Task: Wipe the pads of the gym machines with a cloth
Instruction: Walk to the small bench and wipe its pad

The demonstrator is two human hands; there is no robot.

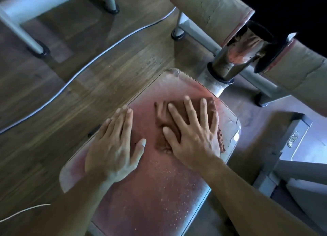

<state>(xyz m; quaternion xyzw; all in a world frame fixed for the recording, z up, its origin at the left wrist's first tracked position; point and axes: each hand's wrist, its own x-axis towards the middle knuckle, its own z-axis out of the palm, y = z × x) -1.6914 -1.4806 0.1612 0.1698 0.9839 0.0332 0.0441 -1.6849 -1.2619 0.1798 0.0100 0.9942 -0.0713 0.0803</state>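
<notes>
A worn red seat pad [155,186] of a gym machine fills the lower middle of the view, speckled with small droplets near its front. A brownish-red cloth [164,119] lies crumpled on the far half of the pad. My right hand [191,134] presses flat on the cloth with fingers spread and straight. My left hand [115,143] rests flat on the pad's left edge, fingers together, touching no cloth. Two cracked tan roller pads [208,11] [304,71] sit above on a metal post [230,62].
Wood-look floor [88,76] surrounds the machine, with a pale cable [99,55] curving across it. Grey frame legs [23,34] with black feet stand at the upper left. More grey metal frame [293,142] lies right of the seat.
</notes>
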